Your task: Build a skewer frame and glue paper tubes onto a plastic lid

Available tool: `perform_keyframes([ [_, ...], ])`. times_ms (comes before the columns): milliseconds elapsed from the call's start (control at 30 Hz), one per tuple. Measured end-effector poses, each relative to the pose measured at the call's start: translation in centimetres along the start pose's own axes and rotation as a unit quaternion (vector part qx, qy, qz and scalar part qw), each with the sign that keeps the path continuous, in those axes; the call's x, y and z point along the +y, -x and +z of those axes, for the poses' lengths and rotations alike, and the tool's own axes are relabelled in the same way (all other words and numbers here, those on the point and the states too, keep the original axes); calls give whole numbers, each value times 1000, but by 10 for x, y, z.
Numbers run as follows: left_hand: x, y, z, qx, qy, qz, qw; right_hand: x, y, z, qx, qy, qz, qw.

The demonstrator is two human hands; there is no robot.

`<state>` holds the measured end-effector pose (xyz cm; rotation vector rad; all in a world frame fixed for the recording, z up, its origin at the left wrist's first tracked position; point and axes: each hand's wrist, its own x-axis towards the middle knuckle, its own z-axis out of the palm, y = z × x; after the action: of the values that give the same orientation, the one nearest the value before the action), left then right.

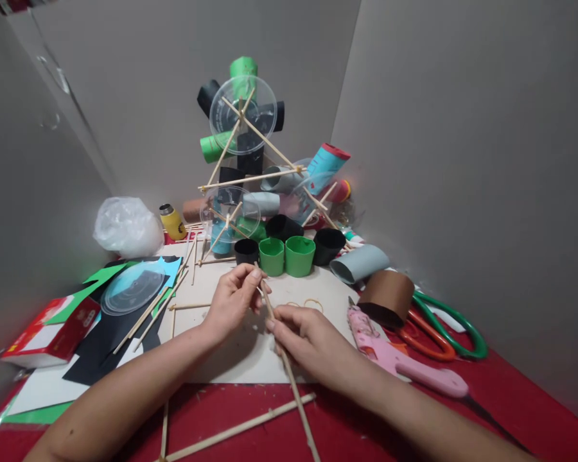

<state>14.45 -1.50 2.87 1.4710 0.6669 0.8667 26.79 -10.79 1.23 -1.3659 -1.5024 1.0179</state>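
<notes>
My left hand (236, 294) pinches the far end of a thin wooden stick (293, 378) between thumb and fingers. Farther down the same stick, my right hand (313, 337) closes round it with thumb and forefinger. The stick slants toward me and crosses over a frame of joined sticks (241, 433) at the near edge of the white board (212, 369). Two rubber bands (314, 304) lie just beyond my right hand. Ahead of my hands stand black and green paper cups (299, 256) in a row.
Behind rises a stick structure with clear plastic lids (264, 138) and paper tubes. On the right lie a pink glue gun (409, 372), scissors (457, 327) and a brown tube (390, 292). To the left are coloured paper sheets (89, 346), a red box (52, 333) and a yellow bottle (172, 223).
</notes>
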Motion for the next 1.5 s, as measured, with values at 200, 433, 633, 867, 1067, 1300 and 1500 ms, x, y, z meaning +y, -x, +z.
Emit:
perform_keyframes([
  [200,7,-3,-8,-33,-5,10,999,6,0,-1,12,3,9,1000],
  [433,17,-3,-17,-71,114,-45,990,4,-1,-10,-8,-85,61,995],
  [633,23,8,-12,-34,176,-62,982,21,-2,-15,108,88,-7,990],
  [867,18,6,-14,-6,117,-2,993,-5,3,-4,94,104,-11,990],
  [1067,18,-8,-26,-147,102,-61,982,-6,0,-8,43,-69,36,996],
  [1300,26,-10,-32,-161,81,-131,975,-7,1,-12,44,51,-7,998],
  [1500,31,-13,-30,-140,159,-254,944,8,2,-7,106,240,-94,960],
])
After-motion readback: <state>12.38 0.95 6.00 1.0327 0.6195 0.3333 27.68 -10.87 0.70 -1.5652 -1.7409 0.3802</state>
